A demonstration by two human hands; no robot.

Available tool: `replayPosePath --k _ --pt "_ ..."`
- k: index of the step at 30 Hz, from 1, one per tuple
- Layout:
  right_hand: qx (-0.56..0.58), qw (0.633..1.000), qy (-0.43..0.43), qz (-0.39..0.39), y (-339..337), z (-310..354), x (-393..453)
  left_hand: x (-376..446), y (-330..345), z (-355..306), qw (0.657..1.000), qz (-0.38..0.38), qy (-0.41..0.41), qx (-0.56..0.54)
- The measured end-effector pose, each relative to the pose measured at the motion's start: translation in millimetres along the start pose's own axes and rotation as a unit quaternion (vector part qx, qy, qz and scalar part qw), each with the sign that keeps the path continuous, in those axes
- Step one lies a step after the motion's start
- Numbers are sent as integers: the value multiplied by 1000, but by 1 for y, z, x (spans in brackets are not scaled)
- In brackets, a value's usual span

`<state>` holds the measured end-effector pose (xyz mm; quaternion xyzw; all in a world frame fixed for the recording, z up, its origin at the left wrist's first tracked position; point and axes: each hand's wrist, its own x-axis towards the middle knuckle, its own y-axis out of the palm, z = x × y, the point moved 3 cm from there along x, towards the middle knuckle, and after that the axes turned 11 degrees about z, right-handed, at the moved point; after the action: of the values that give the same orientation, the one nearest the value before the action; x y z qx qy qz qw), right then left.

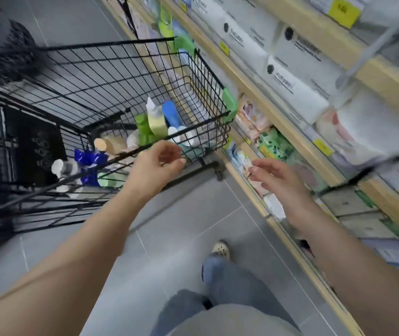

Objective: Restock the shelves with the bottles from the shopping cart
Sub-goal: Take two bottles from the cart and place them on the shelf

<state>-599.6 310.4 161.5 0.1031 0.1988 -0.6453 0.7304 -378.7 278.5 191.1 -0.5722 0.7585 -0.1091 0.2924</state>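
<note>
A black wire shopping cart (111, 76) stands on the left of the aisle. Several bottles lie in its basket: a blue bottle (172, 113), a pale yellow bottle (157, 120), a green bottle (143, 128), a beige bottle (107, 144) and a white bottle (64, 168). My left hand (161, 161) hovers at the cart's near rim, fingers loosely curled and holding nothing. My right hand (274, 177) is in the air in front of the low shelves (278, 122), fingers relaxed and empty.
Wooden shelves run along the right, stocked with white packs (297, 90), pink wipes packs (253, 115) and green packs (276, 144), with yellow price tags. The grey tiled floor (193, 226) lies between cart and shelves. My legs and a shoe (221, 248) are below.
</note>
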Motion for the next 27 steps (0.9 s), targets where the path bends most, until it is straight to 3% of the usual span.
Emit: replayPosePath --k 10,15,20,24,27 --pt "-58 997 -3 52 20 58 119 113 -62 3 1000 -2 -22 -1" --pt "-137 989 -10 51 38 78 177 183 -95 18 990 32 16 139" --pt "-246 966 7 81 69 86 233 252 -106 42 913 156 68 371" --pt "-438 874 83 195 93 60 272 278 -87 60 849 258 114 447" --pt "-488 817 134 277 113 41 285 293 -71 77 801 310 113 499"
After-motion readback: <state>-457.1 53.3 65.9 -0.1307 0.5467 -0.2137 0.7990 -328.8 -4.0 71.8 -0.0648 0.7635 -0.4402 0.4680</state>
